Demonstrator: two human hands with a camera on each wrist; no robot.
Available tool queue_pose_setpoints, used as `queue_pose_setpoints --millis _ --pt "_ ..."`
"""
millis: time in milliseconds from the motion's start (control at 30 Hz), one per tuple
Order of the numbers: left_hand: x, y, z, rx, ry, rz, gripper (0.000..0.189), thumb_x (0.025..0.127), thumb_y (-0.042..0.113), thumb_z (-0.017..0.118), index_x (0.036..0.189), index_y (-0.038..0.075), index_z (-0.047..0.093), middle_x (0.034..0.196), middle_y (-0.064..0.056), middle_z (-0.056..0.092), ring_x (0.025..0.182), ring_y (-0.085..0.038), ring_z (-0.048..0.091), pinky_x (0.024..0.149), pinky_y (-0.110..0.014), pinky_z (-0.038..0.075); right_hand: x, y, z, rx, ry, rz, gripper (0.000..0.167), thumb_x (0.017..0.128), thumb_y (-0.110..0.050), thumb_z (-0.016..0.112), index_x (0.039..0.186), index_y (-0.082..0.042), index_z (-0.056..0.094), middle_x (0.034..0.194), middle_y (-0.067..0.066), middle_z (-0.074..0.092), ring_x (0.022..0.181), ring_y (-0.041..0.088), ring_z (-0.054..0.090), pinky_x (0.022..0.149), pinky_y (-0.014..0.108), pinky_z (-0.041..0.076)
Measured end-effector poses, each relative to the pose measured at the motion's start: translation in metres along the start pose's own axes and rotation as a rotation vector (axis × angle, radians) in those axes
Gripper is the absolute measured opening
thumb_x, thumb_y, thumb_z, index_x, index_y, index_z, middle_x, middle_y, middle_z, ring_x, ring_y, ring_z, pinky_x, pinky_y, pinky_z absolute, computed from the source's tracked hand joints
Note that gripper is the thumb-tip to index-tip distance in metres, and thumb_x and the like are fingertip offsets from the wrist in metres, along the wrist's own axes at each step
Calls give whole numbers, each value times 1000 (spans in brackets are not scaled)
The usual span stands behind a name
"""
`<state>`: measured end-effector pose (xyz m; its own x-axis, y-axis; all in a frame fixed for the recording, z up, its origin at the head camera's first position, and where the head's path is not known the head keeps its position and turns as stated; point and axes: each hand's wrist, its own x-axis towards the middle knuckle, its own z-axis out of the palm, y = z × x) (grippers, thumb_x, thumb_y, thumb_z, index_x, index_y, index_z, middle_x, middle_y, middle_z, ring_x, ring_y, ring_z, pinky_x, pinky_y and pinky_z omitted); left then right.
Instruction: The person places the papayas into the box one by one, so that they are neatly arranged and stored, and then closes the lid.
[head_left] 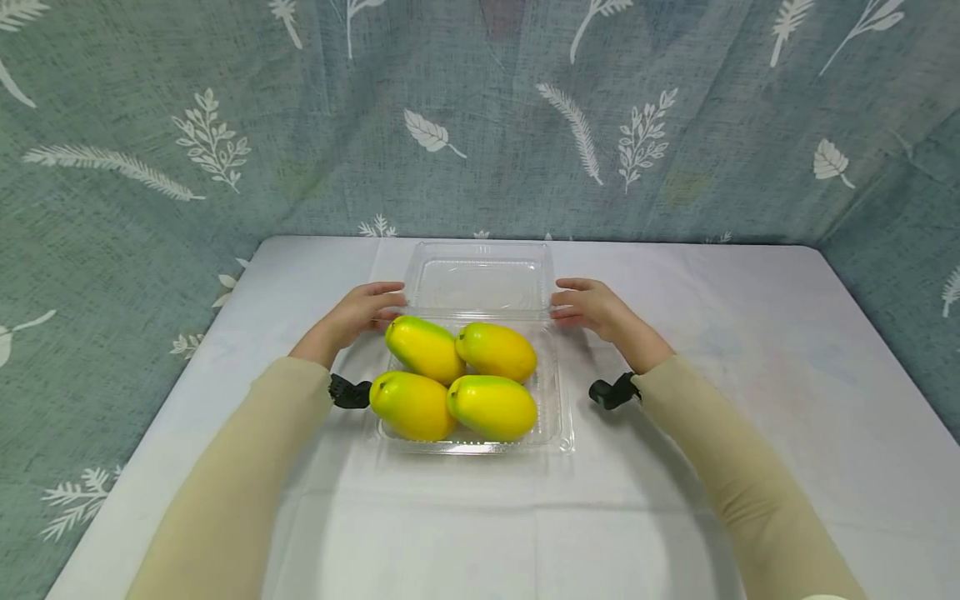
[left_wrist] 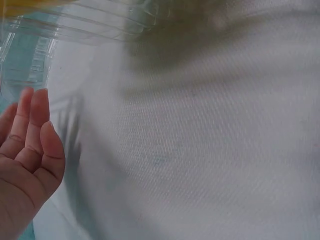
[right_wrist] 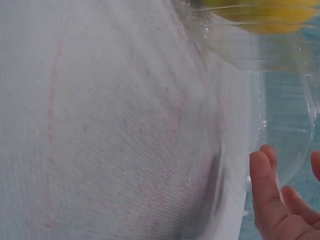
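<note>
A clear plastic clamshell box (head_left: 555, 408) lies on the table with its lid (head_left: 480, 283) raised at the back. Several yellow-green fruits (head_left: 491, 408) that look like mangoes fill the box in two rows. My left hand (head_left: 363, 312) is at the lid's left edge, its fingers fairly straight and spread toward it. Across from it, my right hand (head_left: 588, 308) reaches to the lid's right edge with fingers extended. In both wrist views the fingertips of the left hand (left_wrist: 30, 155) and right hand (right_wrist: 280, 200) are near the clear plastic; whether they touch it I cannot tell.
A white cloth (head_left: 465, 533) covers the table. Behind it hangs a grey-green curtain (head_left: 487, 192) with white leaf patterns, close to the table's back edge. Black wrist devices (head_left: 348, 392) hang under both sleeves, the left one beside the front left fruit.
</note>
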<state>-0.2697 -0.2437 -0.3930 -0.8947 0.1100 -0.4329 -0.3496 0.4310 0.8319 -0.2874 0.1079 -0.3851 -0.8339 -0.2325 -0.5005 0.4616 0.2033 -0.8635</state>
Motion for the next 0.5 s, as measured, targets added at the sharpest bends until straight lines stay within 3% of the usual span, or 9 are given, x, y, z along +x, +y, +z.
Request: queue_pose_setpoints --millis 167,333,500 --pt "2 -2 1 -22 3 2 57 94 27 50 144 13 28 143 -11 35 108 -19 49 75 -22 43 2 3 0 75 -12 8 57 91 -8 52 143 -6 28 130 17 43 84 16 60 91 31 46" --pt "3 -3 2 -29 0 15 57 94 27 50 144 13 28 141 -12 37 101 -15 51 74 -22 44 4 6 -1 113 -21 7 55 92 -7 52 142 -5 29 115 11 47 77 13 59 83 26 49" --pt "4 -3 2 -38 5 25 56 94 27 49 144 12 28 141 -12 37 112 -22 48 79 -25 44 4 7 -1 125 -28 5 55 92 -7 51 142 -5 29 108 9 49 76 13 59 79 25 50"
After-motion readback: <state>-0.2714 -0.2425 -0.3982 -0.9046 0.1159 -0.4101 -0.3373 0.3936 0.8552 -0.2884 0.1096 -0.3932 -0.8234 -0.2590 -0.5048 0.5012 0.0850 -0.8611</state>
